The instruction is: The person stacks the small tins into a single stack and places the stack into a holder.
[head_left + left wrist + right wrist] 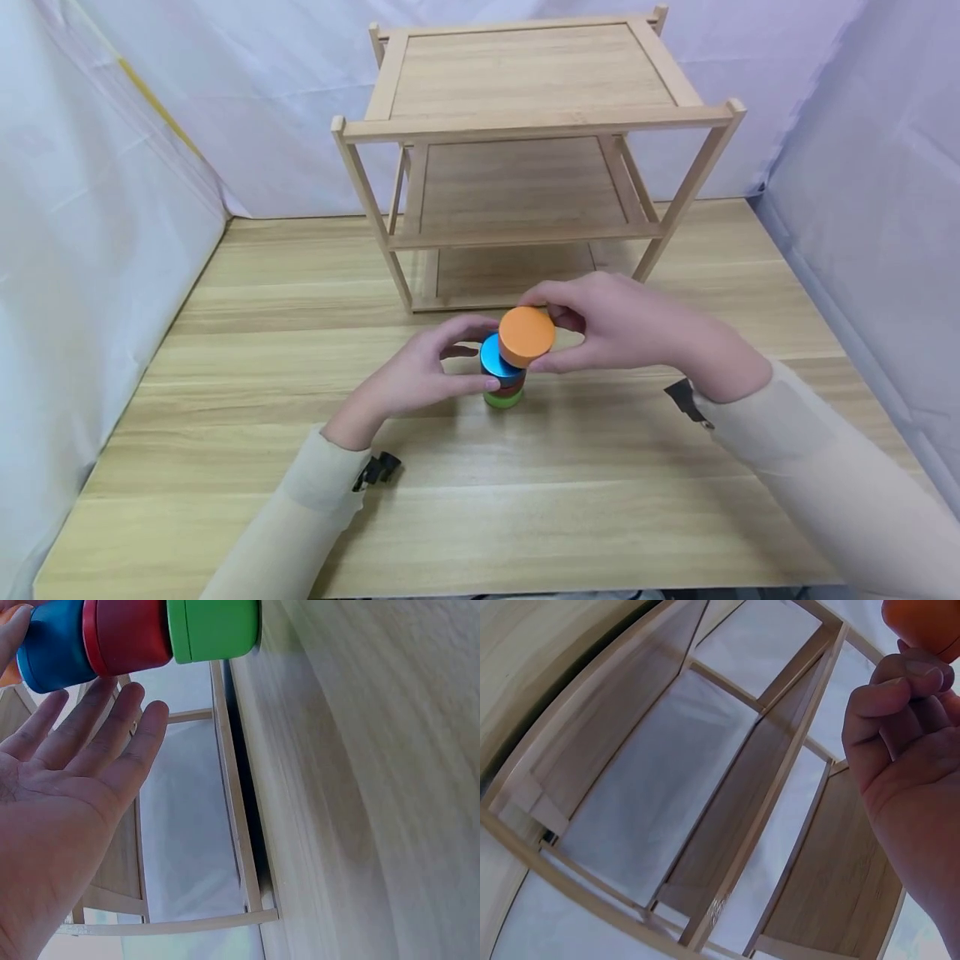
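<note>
Orange can is held in the person's right grip, at the upper end of a column of 3 other cans; it is over the blue can but set off to its right side, and whether these 2 are touching I cannot tell. I judge it light, stiff and not fragile, though its smooth wall may slip a little. The good place to take hold is the round side, at 2 opposite points, and so the right grip has it, pinched between thumb and fingers, with the flat top free.

Below the blue can come the red can and the green can, which rests on the tabletop. The left grip is around the blue can without clenching: its thumb is at the near side and its 4 fingers reach, nearly straight, past the far side. How firmly they press is not visible.

All 4 cans are short cylinders. Blue and red have a shine, perhaps of metal, and a thin seam runs around the green can.

Behind stands a pale rack with 3 flat shelves and straight posts, in wood with fine grain; the tabletop has wider streaks. Creased white cloth hangs around.
</note>
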`<state>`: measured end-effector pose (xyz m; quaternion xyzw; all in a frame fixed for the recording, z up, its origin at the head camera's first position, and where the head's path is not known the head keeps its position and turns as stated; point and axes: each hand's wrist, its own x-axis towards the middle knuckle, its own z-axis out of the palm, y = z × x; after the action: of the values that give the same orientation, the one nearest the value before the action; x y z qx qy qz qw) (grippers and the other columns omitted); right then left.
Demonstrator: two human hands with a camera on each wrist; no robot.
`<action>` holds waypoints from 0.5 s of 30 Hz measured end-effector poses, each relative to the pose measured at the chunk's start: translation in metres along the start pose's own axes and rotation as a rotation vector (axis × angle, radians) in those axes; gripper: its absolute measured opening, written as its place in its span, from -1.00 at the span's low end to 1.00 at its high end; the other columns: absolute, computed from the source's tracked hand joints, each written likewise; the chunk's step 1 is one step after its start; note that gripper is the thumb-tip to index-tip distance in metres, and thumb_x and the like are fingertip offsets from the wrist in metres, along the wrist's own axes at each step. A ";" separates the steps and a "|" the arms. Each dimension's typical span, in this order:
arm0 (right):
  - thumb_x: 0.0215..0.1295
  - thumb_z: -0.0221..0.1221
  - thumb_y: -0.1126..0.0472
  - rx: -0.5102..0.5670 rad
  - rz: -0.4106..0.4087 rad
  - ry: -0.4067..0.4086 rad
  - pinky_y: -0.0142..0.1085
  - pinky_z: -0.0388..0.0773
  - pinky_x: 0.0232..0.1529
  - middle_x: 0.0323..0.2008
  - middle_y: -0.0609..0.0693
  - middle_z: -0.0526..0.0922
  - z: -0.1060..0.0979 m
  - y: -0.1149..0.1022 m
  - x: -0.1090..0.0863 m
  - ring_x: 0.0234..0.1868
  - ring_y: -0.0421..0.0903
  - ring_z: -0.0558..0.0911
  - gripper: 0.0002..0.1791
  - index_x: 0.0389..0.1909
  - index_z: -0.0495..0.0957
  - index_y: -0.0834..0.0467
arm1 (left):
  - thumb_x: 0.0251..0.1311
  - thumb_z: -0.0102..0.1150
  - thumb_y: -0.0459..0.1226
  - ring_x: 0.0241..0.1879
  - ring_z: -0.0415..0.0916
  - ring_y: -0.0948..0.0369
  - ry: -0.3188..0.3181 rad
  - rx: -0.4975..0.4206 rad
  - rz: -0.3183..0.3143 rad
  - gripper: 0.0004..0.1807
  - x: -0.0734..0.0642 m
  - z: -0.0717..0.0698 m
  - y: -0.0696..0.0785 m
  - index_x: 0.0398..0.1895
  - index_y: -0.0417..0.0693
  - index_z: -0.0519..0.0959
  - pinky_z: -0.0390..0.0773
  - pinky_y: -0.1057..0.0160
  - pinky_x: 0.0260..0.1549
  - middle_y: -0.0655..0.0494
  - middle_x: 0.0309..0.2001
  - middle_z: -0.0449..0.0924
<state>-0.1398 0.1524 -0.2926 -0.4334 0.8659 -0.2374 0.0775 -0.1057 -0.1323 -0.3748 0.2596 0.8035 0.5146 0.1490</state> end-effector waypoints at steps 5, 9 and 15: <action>0.19 0.53 -0.22 0.000 0.006 -0.011 -0.37 0.34 -0.39 -0.53 -0.21 0.39 0.003 -0.004 0.007 -0.50 -0.29 0.35 -0.42 0.19 0.64 -0.16 | 0.24 0.56 -0.19 0.37 0.55 0.18 0.010 0.000 0.008 -0.29 -0.001 -0.003 0.001 0.45 0.16 0.48 0.59 0.00 0.40 0.23 0.37 0.58; 0.17 0.54 -0.19 -0.005 -0.008 -0.005 -0.38 0.32 -0.40 -0.53 -0.21 0.39 0.009 -0.005 0.011 -0.50 -0.31 0.34 -0.42 0.17 0.64 -0.12 | 0.23 0.56 -0.20 0.37 0.55 0.18 0.017 0.001 0.018 -0.29 -0.001 -0.005 0.000 0.45 0.14 0.49 0.60 0.03 0.39 0.22 0.38 0.58; 0.17 0.55 -0.17 0.000 -0.023 0.004 -0.39 0.32 -0.41 -0.52 -0.28 0.35 0.016 -0.006 0.012 -0.49 -0.32 0.33 -0.46 0.12 0.64 -0.13 | 0.22 0.57 -0.18 0.35 0.57 0.21 0.016 0.017 0.014 -0.30 -0.002 -0.006 0.000 0.42 0.15 0.51 0.61 0.07 0.37 0.25 0.35 0.60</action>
<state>-0.1377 0.1345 -0.3026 -0.4429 0.8610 -0.2392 0.0733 -0.1071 -0.1380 -0.3722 0.2625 0.8071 0.5110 0.1366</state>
